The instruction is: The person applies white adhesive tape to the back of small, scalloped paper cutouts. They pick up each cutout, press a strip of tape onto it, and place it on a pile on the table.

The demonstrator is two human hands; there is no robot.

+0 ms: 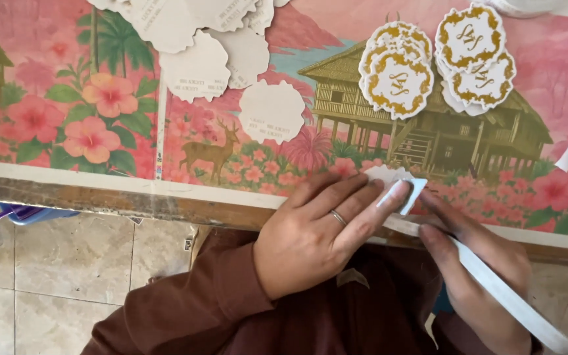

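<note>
Head view, looking down over your chest to the table edge. Your left hand (317, 233) lies flat and nearly fully extended, fingers pointing up and to the right, pressing a small white scalloped card (389, 175) against the flowered tablecloth (67, 131); a ring shows on one finger. The card sits at the tips of those fingers, just inside the table's wooden edge (100, 200), and is mostly covered by them.

Your right hand (478, 269) comes in from the lower right, fingers curled around a long white paper strip (494, 289). The strip's long axis runs diagonally, from the lower right corner of the frame up and left to the card, where its free end folds over beside your left fingertips. The two hands meet at that point: the left is on the card, the right just beside it along the strip. How tightly the right fingers pinch cannot be told, since the strip hides part of them.

Farther up the table, well apart from both hands, lie a heap of plain white scalloped cards (198, 46), face down, and a stack of gold-bordered scalloped cards (438, 59), face up. One loose plain card (272, 112) lies between the heap and your left hand. A tiled floor (47, 263) shows below the table at left.
</note>
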